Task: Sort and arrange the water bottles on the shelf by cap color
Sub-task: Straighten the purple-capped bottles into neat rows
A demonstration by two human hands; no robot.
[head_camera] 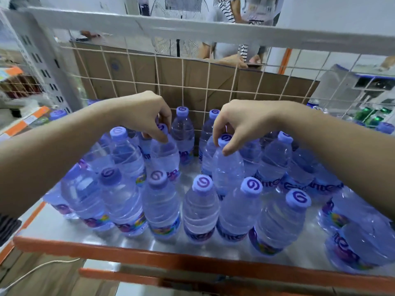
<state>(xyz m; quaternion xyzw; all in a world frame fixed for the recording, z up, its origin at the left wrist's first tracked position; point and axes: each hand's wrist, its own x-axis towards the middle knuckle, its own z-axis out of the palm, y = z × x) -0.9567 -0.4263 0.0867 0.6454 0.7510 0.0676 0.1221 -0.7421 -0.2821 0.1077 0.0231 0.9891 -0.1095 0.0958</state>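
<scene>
Several clear water bottles with light purple caps stand on a metal shelf with an orange front edge. My left hand pinches the cap of one bottle in the middle rows, left of the gap. My right hand pinches the purple cap of another bottle to the right of the gap. A front row of bottles stands nearer to me. Two more bottles stand against the back grid.
A wire grid with cardboard behind it closes the shelf's back. A grey crossbar runs overhead and a perforated post stands at left. A person in a striped top stands behind. Green-capped bottles sit at far right.
</scene>
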